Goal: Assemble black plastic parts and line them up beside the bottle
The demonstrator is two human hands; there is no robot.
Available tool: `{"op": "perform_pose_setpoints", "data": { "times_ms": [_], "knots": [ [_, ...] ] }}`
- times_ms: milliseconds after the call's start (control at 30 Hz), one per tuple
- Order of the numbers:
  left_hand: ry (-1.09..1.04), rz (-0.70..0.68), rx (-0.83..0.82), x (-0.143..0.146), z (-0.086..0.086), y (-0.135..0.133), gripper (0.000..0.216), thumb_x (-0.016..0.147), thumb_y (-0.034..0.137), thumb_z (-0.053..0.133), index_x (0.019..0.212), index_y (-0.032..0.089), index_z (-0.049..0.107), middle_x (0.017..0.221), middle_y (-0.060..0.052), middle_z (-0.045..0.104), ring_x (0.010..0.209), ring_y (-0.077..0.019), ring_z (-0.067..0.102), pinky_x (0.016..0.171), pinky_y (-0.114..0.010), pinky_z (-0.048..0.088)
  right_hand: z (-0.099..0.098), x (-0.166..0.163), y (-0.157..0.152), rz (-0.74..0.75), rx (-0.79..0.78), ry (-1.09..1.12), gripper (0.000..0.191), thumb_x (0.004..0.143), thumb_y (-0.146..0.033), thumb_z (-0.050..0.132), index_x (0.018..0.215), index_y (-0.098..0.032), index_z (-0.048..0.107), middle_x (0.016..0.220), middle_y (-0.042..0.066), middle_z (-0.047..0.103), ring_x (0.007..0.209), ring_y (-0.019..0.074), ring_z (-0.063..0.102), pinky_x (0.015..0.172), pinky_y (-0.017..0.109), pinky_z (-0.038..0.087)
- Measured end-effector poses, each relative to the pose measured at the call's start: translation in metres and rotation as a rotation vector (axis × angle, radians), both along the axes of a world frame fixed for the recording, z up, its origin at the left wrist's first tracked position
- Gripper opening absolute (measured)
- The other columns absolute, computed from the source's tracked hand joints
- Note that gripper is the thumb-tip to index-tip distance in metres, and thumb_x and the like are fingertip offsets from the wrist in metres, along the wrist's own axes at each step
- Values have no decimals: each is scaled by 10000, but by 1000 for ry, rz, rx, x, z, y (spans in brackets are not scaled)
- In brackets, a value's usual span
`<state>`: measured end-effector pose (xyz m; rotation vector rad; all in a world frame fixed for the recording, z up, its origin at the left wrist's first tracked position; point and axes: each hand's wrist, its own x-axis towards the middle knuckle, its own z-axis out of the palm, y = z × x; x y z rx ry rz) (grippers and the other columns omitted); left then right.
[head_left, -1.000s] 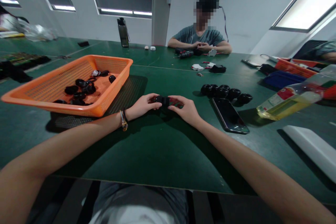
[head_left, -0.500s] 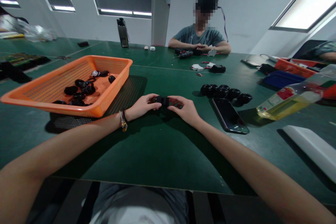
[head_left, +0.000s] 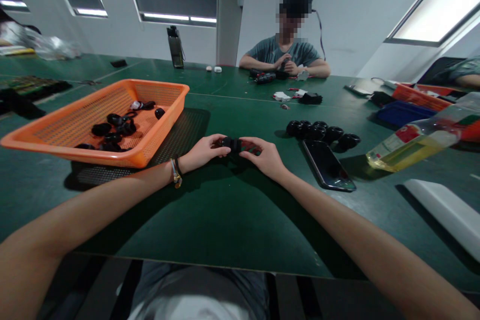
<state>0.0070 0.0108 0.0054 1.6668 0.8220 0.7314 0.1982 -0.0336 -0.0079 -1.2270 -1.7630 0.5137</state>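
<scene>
A small black rounded part (head_left: 234, 145) is held between my hands, just above the green table (head_left: 228, 220). My left hand (head_left: 208, 152) pinches its left side with thumb and fingers. On its right side, my right hand (head_left: 265, 156) closes thumb and fingertips on it. My fingers cover much of the part, so its exact kind is unclear. To the right stands a cluster of several glossy black round parts (head_left: 317, 131). More black parts (head_left: 114, 130) lie loose in the orange basket (head_left: 140, 159) on my left.
A phone (head_left: 329, 165) lies right of my hands, with a bottle of yellow liquid (head_left: 405, 147) and a white block (head_left: 446, 215) beyond it. Across the table sits a person (head_left: 288, 50) behind a power drill (head_left: 264, 78). A dark drink bottle (head_left: 175, 47) stands at the back.
My hands and the black part have stayed almost still. The person across the table has raised their hands slightly and brought them together.
</scene>
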Motion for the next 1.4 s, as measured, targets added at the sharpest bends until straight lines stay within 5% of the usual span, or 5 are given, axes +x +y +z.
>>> {"op": "perform_pose_setpoints", "data": {
  "times_ms": [1400],
  "knots": [
    [-34,-1,-33,1,1,-1,398,622,249,669,969,108,534,865,-19,584,661,-89,533,701,-273,456,3,-1,-2,-12,24,-20,307,668,-169,663,975,-194,663,879,37,706,776,169,643,639,289,507]
  ]
}}
